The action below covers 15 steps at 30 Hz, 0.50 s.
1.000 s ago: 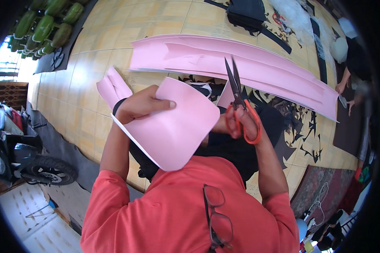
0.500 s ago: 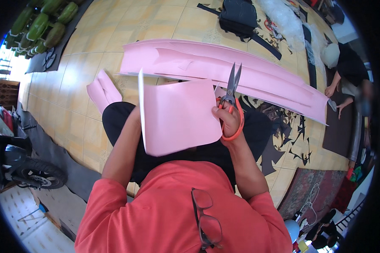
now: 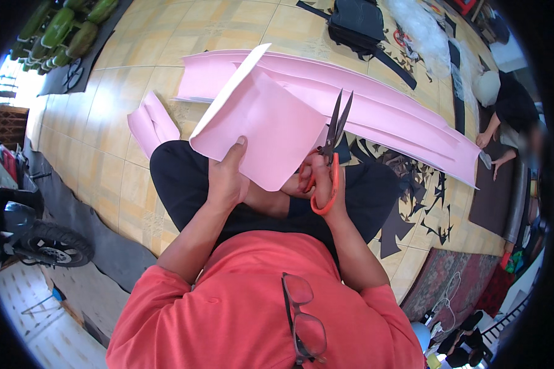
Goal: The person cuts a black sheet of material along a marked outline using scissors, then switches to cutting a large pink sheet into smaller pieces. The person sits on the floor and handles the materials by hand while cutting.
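Observation:
My left hand [image 3: 229, 178] grips a pink sheet [image 3: 268, 126] by its lower left part, thumb on top. The sheet has rounded corners, and its far left side is folded up, showing a white underside. In my right hand [image 3: 324, 181] are scissors [image 3: 333, 138] with orange handles, their dark blades slightly apart and pointing away from me. The blades stand just right of the sheet's right corner; whether they touch it I cannot tell. Both hands are above my crossed legs.
A long pink strip of sheets [image 3: 363, 101] lies ahead, with a smaller pink piece [image 3: 154, 125] at the left. Dark offcuts [image 3: 406, 184] litter the floor by my right knee. Beyond are a black backpack [image 3: 356, 27] and a person [image 3: 514, 107] working at far right. A motorcycle wheel [image 3: 55, 245] stands left.
The pink sheet has turned, its far edge swinging right and tilting. My left thumb now shows on top of it. The scissors and right hand have come slightly nearer to me.

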Tool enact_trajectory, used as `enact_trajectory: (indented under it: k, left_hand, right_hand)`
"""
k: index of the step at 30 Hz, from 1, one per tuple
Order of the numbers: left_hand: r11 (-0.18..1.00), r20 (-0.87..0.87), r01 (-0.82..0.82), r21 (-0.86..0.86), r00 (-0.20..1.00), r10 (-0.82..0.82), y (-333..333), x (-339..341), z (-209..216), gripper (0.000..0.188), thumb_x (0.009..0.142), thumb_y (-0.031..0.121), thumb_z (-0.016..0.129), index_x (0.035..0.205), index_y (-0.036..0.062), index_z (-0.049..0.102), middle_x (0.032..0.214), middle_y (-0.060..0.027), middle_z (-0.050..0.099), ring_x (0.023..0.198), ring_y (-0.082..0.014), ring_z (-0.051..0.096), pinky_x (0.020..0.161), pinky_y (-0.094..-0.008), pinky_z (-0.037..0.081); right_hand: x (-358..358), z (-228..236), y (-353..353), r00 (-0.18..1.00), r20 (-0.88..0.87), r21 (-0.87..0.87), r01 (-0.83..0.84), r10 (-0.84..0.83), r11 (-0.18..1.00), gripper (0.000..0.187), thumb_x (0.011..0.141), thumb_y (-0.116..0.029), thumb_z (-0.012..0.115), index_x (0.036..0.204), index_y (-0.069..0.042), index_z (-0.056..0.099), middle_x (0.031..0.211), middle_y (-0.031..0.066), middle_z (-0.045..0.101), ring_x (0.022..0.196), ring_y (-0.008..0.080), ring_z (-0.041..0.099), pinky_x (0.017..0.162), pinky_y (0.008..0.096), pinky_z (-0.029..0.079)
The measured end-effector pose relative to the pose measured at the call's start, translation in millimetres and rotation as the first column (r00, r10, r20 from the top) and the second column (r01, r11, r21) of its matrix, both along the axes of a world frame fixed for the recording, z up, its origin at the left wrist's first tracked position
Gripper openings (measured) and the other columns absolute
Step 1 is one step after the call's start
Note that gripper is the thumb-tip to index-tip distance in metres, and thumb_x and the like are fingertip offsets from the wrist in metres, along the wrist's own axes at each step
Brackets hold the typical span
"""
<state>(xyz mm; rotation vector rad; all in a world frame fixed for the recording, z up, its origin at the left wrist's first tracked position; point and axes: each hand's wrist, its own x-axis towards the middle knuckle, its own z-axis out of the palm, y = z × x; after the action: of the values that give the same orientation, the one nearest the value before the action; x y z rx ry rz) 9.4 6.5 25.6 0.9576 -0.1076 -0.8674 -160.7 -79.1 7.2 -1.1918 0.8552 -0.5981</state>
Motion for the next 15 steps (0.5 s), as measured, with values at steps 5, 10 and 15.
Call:
enact_trajectory:
  k: [5, 10, 15]
  left_hand:
    - [0.998, 0.129, -0.066, 0.004, 0.989, 0.065, 4.9, 6.3, -1.3, 0.031, 0.092, 0.002, 0.057, 0.123, -0.0013, 0.052, 0.115, -0.0085, 0.058, 0.108, -0.0174, 0.056, 0.094, -0.0322, 0.043]
    - [0.998, 0.228, -0.065, 0.026, 0.972, 0.058, 12.4, 9.9, -12.6, 0.024, 0.093, 0.002, 0.057, 0.116, -0.0009, 0.059, 0.108, -0.0059, 0.062, 0.104, -0.0164, 0.058, 0.091, -0.0301, 0.044]
    - [0.972, 0.579, -0.043, 0.229, 0.809, -0.101, 24.2, 15.2, -22.9, 0.024, 0.092, -0.001, 0.057, 0.117, -0.0016, 0.058, 0.111, -0.0069, 0.062, 0.105, -0.0152, 0.057, 0.089, -0.0287, 0.045]
  right_hand:
    - [-14.1, -9.0, 6.4, 0.970, -0.242, -0.382, -0.084, -0.012, 0.920, 0.032, 0.097, -0.028, 0.054, 0.103, 0.004, 0.053, 0.080, 0.0153, 0.058, 0.070, 0.0230, 0.059, 0.064, 0.0341, 0.049]
    - [-10.4, 10.8, 7.5, 0.954, -0.297, -0.575, -0.148, -0.037, 0.805, 0.030, 0.094, -0.022, 0.059, 0.105, 0.005, 0.052, 0.090, 0.0204, 0.058, 0.078, 0.0320, 0.060, 0.070, 0.0381, 0.048]
    - [-7.7, 18.3, 4.4, 0.949, -0.316, -0.495, -0.165, -0.001, 0.853, 0.026, 0.093, -0.021, 0.060, 0.098, 0.003, 0.051, 0.083, 0.0195, 0.058, 0.073, 0.0332, 0.059, 0.066, 0.0381, 0.047]
